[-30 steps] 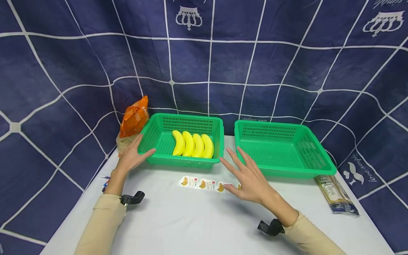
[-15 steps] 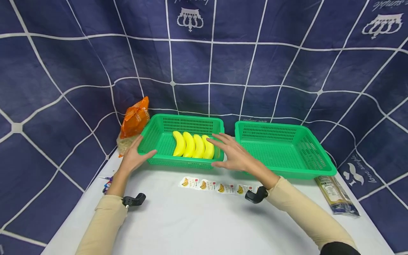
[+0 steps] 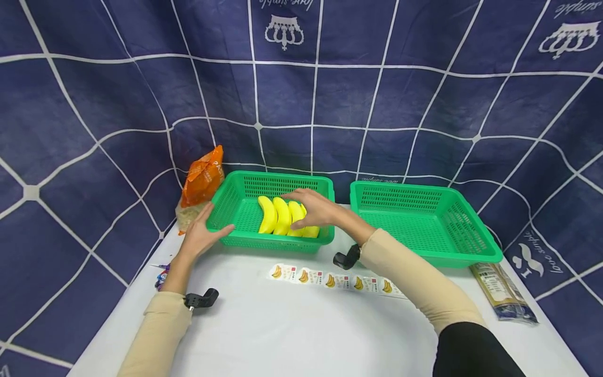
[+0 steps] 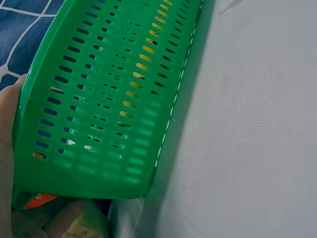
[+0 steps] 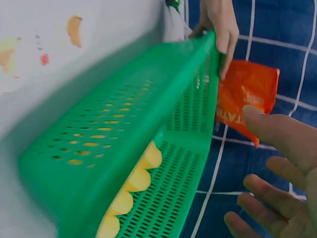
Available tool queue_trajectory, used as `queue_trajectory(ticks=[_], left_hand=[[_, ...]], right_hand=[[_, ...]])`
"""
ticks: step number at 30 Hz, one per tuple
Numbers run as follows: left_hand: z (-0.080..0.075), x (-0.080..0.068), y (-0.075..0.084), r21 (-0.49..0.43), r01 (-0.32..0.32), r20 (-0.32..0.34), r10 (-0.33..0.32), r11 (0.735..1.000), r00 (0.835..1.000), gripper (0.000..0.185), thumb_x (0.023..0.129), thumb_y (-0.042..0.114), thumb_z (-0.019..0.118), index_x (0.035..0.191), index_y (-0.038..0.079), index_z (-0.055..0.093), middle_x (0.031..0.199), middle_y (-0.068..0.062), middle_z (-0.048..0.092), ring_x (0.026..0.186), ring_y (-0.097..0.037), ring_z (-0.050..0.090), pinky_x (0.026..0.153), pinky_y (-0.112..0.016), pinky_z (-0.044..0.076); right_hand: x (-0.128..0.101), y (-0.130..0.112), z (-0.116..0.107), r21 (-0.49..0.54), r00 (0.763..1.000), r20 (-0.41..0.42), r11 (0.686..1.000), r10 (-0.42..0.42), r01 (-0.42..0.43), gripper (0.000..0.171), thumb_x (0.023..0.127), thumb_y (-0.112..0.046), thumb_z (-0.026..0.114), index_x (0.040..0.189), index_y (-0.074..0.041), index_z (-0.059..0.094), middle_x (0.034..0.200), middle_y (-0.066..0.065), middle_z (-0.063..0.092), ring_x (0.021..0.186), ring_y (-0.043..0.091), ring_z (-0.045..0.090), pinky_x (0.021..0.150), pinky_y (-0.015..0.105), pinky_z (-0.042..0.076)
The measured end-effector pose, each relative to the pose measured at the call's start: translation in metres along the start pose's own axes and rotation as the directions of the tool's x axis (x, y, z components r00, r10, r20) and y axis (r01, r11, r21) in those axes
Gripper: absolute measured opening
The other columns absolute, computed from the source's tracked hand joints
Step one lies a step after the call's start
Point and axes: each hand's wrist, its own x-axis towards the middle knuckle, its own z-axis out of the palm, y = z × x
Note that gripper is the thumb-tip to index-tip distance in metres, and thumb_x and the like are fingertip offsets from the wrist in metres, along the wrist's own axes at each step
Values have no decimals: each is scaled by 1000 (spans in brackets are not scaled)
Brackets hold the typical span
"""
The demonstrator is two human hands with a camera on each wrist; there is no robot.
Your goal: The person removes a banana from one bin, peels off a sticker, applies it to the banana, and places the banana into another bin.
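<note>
Several yellow bananas (image 3: 267,214) lie side by side in the left green basket (image 3: 270,241). Over the right-hand ones hovers my right hand (image 3: 315,207), partly hiding them. Its fingers and thumb are spread and hold nothing; in the right wrist view the right hand (image 5: 282,193) is apart from the bananas. My left hand (image 3: 197,235) rests at that basket's left end, its fingers straight along the outside and its thumb stretched over the front corner. In the left wrist view only an edge of the left hand (image 4: 7,119) shows beside the basket wall (image 4: 94,109).
Another green basket (image 3: 405,230), with nothing in it, stands to the right. A strip of banana-picture stickers (image 3: 330,280) lies in front. An orange bag (image 3: 203,178) leans behind my left hand. At the right edge lies a clear-and-gold packet (image 3: 501,293). A blue curtain (image 3: 339,94) hangs behind.
My right hand has moved left and forward, from above the sticker strip to over the bananas, uncovering more stickers. My left hand has stayed at the basket's left end.
</note>
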Motion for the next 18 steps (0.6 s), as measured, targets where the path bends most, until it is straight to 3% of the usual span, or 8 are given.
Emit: queue_trajectory(ticks=[7,18], left_hand=[[1,0,0,-3,-4,0,4,1000,1000,104,81,60,68,157,10,18,164,-13,17,144,-52,20,113,-70,19],[1,-1,1,-4,-4,-5,4,1000,1000,103,80,59,69,157,11,19,164,-13,18,144,-51,20,113,-69,20]], right_hand=[[35,8,1,48,998,47,998,49,-51,74,83,-30,77,146,-11,44,146,7,50,136,25,46,112,43,41],[77,24,4,142,985,110,979,130,-145,70,84,-31,76,144,-13,46,142,12,53,130,32,51,105,43,46]])
